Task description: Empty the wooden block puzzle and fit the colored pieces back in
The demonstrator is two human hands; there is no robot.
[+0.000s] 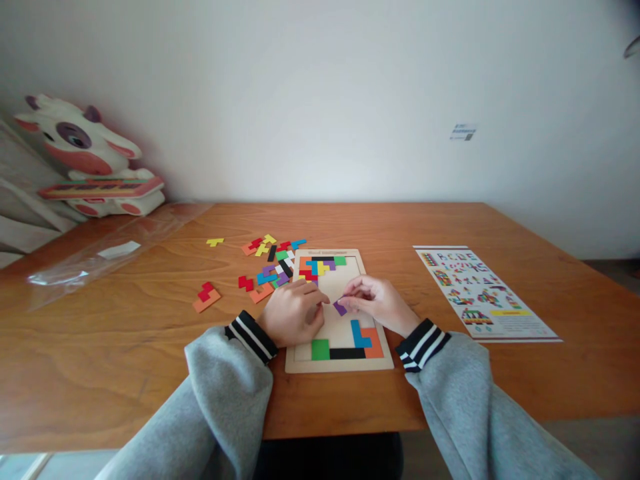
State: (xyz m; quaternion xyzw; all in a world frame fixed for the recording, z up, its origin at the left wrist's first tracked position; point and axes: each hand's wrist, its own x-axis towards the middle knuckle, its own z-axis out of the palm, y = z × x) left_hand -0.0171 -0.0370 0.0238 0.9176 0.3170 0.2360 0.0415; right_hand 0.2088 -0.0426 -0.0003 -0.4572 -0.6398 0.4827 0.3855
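In front of me lies a wooden puzzle board [290, 368] with a pale tray. My right hand [379, 301] pinches a purple puzzle piece [340, 308] between thumb and fingers, tilted over the middle of the board. My left hand [294, 313] is over the board's left side, its fingers loosely bent and apart, with no piece visible in it. Toward the near edge, the tray holds a green square [321, 350], a black bar [347, 354], a blue L-shaped piece [359, 335] and an orange piece [375, 343]. More coloured pieces fill the far left part, some hidden by my left hand.
Several loose pieces [263, 279] lie left of the board, some overlapping. A printed pattern sheet [483, 293] rests on the wooden table [150, 347] at right. At the back left are a clear plastic bag [80, 270] and a cow-shaped toy keyboard [100, 167].
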